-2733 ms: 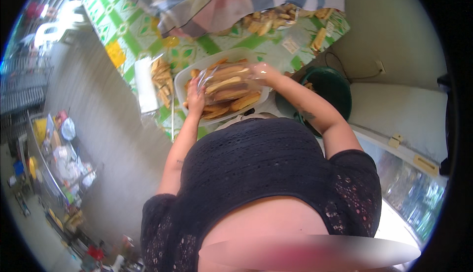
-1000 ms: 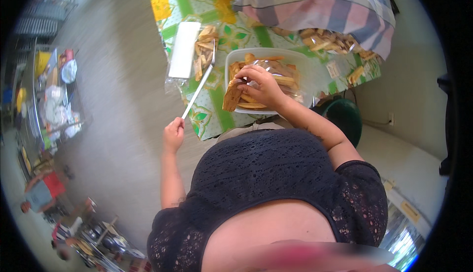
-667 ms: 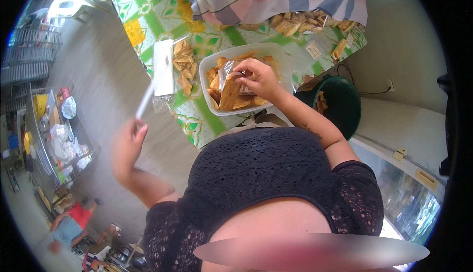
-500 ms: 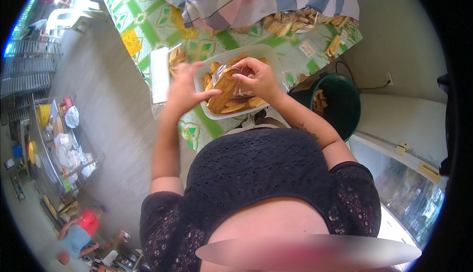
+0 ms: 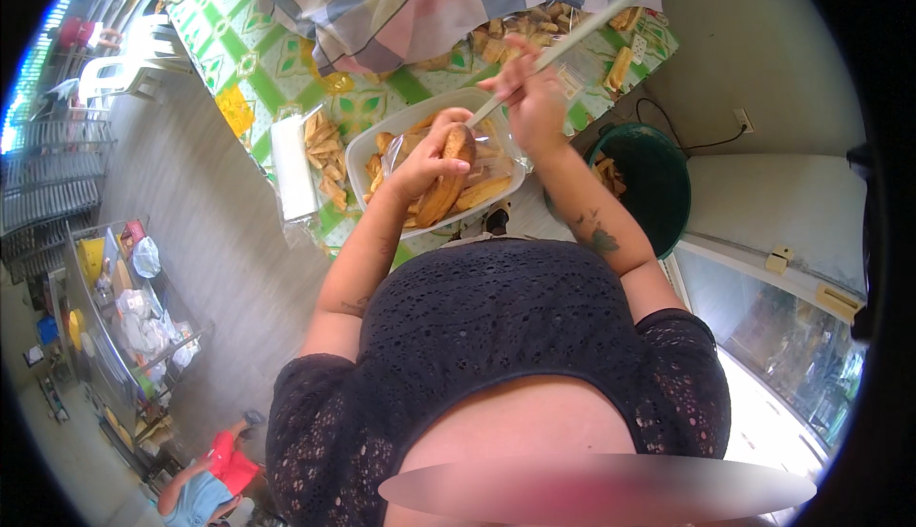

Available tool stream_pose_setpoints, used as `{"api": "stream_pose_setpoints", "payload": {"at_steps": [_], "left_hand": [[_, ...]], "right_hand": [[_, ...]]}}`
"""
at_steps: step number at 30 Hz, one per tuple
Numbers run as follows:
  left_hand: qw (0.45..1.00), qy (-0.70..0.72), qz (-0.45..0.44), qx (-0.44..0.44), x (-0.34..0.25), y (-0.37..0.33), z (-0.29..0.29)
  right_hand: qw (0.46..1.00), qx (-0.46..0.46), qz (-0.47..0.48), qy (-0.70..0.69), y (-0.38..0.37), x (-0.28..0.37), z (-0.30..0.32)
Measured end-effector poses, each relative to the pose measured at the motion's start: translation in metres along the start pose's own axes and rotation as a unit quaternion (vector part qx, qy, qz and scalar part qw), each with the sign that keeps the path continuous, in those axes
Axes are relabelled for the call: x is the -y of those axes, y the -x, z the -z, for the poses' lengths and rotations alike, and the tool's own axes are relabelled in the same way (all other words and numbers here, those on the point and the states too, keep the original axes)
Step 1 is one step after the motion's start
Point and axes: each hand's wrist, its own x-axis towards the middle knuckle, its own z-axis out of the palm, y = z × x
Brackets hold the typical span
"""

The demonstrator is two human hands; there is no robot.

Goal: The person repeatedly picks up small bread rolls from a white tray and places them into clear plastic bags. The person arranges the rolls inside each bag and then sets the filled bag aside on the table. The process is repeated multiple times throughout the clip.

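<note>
Piece point(image 5: 439, 200): long, rounded, golden-brown, poised over an oblong translucent plastic tub point(image 5: 441, 103).
Left hand point(image 5: 426, 159): curls closely around the piece.
Right hand point(image 5: 531, 98): grips a long, slender, pale stick point(image 5: 592, 31).
Risk: a skidding stick could jab the left hand; a loosened grip could drop the piece.

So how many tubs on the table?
1: a translucent tub at the near side of the table, below the left hand. Any under the plaid cloth would be hidden.
</note>
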Motion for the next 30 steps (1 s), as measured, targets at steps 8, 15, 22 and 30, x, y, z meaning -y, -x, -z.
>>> {"api": "stream_pose_setpoints", "payload": {"at_steps": [8, 15, 22, 30], "left_hand": [[0.972, 0.079, 0.135, -0.177, 0.014, 0.015, 0.021], [0.976, 0.025, 0.092, -0.195, 0.023, 0.019, 0.013], [0.932, -0.269, 0.16, -0.184, 0.001, 0.025, -0.001], [0.89, -0.368, 0.2, -0.182, -0.006, 0.026, -0.006]], "right_hand": [[0.848, 0.085, -0.027, 0.522, 0.019, 0.022, 0.049], [0.747, 0.18, -0.103, 0.632, 0.069, -0.005, 0.037], [0.713, 0.127, 0.01, 0.69, 0.086, -0.01, 0.019], [0.642, 0.13, -0.004, 0.756, 0.097, -0.023, 0.011]]}}
